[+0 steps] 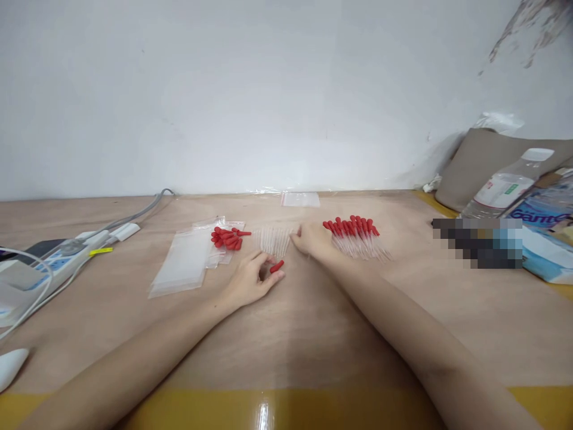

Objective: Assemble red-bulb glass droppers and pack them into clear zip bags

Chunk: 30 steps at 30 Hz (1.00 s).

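Between the thumb and fingers of my left hand (pixel 255 278) is a red rubber bulb (pixel 277 266), one end pointing up to the right. My right hand (pixel 313 237) is closed in a pinch beside the right end of a row of thin clear dropper tubes (pixel 271 240); what its fingertips hold, if anything, is too small to make out. A pile of loose red bulbs (pixel 227 239) lies left of the tubes, partly on small clear bags. Right of my right hand lies a bunch of droppers (pixel 356 233), red bulbs fitted on clear tubes, the tubes pointing toward me.
Flat clear zip bags (pixel 179 263) lie on the left, another bag (pixel 300 199) by the wall. A power strip (pixel 58 263) with cables runs along the left side. At right are a water bottle (pixel 505 188), a tissue pack (pixel 548 254) and a blurred-out patch.
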Motion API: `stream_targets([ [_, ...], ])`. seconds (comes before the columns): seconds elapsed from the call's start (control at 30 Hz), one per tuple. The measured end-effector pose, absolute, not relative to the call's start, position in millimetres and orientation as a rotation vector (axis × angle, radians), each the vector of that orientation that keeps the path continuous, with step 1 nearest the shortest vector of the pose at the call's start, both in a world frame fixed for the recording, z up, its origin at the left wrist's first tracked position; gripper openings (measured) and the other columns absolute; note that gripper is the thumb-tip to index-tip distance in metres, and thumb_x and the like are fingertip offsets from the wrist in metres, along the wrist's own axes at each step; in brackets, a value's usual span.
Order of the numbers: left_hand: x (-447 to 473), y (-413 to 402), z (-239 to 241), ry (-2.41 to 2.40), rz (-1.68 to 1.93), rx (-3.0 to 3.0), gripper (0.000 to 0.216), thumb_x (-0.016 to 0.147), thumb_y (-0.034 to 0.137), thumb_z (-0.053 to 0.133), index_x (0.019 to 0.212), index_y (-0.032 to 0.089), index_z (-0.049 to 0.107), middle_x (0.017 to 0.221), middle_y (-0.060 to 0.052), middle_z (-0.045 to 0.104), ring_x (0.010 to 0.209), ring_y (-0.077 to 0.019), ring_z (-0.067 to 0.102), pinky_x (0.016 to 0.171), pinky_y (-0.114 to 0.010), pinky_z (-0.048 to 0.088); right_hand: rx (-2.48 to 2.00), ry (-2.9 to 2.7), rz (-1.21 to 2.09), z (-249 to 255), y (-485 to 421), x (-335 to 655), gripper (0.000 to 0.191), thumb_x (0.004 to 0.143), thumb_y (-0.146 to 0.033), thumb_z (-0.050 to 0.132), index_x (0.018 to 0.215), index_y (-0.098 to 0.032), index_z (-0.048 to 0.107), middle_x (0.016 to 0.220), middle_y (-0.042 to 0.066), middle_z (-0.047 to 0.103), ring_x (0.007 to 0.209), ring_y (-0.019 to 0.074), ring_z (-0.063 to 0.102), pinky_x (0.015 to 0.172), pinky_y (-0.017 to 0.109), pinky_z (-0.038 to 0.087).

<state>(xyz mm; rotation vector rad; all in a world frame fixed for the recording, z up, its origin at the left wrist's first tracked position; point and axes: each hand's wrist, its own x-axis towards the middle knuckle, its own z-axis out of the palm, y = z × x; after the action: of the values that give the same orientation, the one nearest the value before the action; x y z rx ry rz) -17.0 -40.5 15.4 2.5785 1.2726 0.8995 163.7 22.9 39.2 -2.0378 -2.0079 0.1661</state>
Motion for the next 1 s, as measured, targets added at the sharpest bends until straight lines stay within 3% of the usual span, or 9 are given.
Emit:
stream_targets([
  [0.3,-15,-37,9,1.248,0.89,2.528,0.012,0.084,0.023,0.046,0.083,0.017,0.056,0.077,-0.001,0.054,0.07,-0.0135,0.052,0.064,-0.026,0.041,-2.171,-1.967,0.386,42,45,145,0.027,0.074,-0.026,0.057,0.097,-0.015,0.065,0.098,0.016,0.064,0.09,0.025,0.061,0.07,0.032,0.046],
  [0.57,-20,-36,4,1.271,0.976,2.421,0.007,0.084,0.021,0.047,0.088,0.018,0.051,0.076,0.0,0.059,0.065,-0.0124,0.054,0.061,-0.025,0.042,-2.118,-2.003,0.46,57,40,140,0.022,0.071,-0.022,0.058,0.089,-0.012,0.065,0.09,0.017,0.065,0.086,0.0256,0.062,0.067,0.032,0.045],
  [0.73,-21,-31,2,1.271,0.994,2.422,0.02,0.084,0.021,0.049,0.103,0.019,0.053,0.091,-0.004,0.061,0.081,-0.0158,0.057,0.072,-0.028,0.045,-1.843,-2.096,0.463,62,12,175,0.021,0.083,-0.026,0.044,0.082,-0.015,0.063,0.083,0.008,0.065,0.077,0.0162,0.06,0.068,0.025,0.044],
  [0.8,-19,-29,4,1.232,0.978,2.45,0.018,0.085,0.021,0.046,0.1,0.019,0.057,0.093,-0.004,0.06,0.086,-0.0161,0.056,0.077,-0.029,0.044,-1.572,-2.08,0.367,51,-5,194,0.02,0.084,-0.024,0.043,0.093,-0.016,0.059,0.084,0.006,0.064,0.075,0.0138,0.058,0.068,0.024,0.043],
  [1.0,-9,-28,10,1.213,0.916,2.395,0.018,0.085,0.028,0.047,0.091,0.017,0.06,0.084,-0.003,0.057,0.074,-0.0138,0.054,0.067,-0.026,0.043,-0.977,-2.188,0.033,2,-42,224,0.023,0.087,-0.023,0.04,0.098,-0.018,0.06,0.086,0.008,0.06,0.078,0.0166,0.054,0.072,0.031,0.042],
])
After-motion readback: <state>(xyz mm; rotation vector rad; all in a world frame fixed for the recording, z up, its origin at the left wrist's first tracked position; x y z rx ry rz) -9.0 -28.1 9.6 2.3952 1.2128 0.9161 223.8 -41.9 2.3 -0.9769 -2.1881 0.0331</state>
